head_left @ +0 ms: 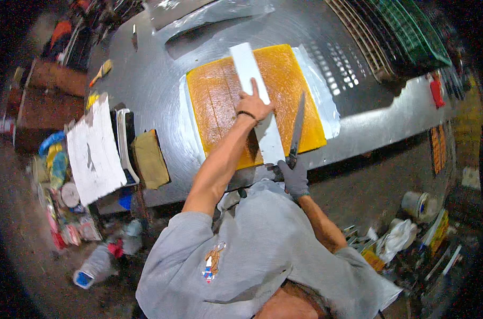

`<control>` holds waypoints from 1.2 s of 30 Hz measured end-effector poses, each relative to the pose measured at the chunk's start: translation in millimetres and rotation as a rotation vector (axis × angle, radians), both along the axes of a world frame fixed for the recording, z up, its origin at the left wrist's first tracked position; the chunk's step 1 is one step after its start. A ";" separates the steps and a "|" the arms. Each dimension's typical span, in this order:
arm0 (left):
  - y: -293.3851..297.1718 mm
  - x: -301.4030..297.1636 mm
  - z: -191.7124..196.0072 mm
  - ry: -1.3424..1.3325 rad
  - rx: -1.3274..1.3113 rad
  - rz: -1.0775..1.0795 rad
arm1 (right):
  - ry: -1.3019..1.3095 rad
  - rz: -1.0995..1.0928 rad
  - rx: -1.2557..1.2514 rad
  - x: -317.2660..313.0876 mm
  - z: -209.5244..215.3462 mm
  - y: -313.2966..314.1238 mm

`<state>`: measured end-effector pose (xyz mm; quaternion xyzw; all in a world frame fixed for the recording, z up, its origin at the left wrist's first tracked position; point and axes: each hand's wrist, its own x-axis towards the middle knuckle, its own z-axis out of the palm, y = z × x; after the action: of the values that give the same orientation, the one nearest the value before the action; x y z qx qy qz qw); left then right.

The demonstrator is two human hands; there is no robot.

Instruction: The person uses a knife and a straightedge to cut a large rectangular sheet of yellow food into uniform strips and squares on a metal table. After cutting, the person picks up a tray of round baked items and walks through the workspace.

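Left hand: the left hand (254, 105), bare with a dark band at the wrist, lies in the upper middle of the frame, pressed flat on the white straightedge (256, 101); its fingers (254, 85) are spread and stretched along the strip, not curled round anything, seemingly to pin it in place.
Right hand: the right hand (294, 178), in a grey glove, sits just below centre at the near edge of the table; its fingers are wrapped tight round the handle of the knife (297, 130).
Knife: a long dark blade, pointing away from the person and lying close along the right side of the straightedge, its tip over the slab; the strip appears to serve as a guide for a straight cut.
Straightedge: a long white flat strip laid across the slab from far edge to near edge, slightly tilted to the right toward the person.
Slab: a large orange-yellow rectangular slab (220, 101) in the upper middle, lying flat; faint straight lines run down its left part, parallel to the strip.
Sheet: a pale plastic sheet (321, 90) shows under the slab at its left and right sides, keeping it off the metal.
Table: a grey metal table (146, 80) fills the upper half of the frame.
Left of the frame: a paint-smeared white board (94, 151) and a brownish pad (150, 159) lie beside the table's left end.
Floor: bottles and scraps lie scattered at lower left and lower right.
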<state>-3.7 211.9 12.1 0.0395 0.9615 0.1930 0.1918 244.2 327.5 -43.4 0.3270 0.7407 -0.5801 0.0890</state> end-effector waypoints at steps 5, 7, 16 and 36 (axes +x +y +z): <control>33.1 3.2 -2.4 -0.013 0.018 -0.001 | -0.022 -0.062 -0.047 -6.7 44.0 18.2; 35.6 5.9 4.5 -0.058 0.028 0.011 | -0.079 -0.054 -0.034 -12.1 65.9 15.8; 23.5 1.3 5.7 -0.100 -0.003 0.027 | -0.108 -0.004 -0.100 -15.9 46.0 15.5; 28.9 -8.9 -19.3 -0.094 0.015 0.030 | 0.009 -0.025 -0.213 -16.3 48.6 13.8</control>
<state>-12.6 240.8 -7.2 0.0171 0.9504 0.2047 0.2336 227.9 341.3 5.2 0.3221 0.6713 -0.6580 0.1128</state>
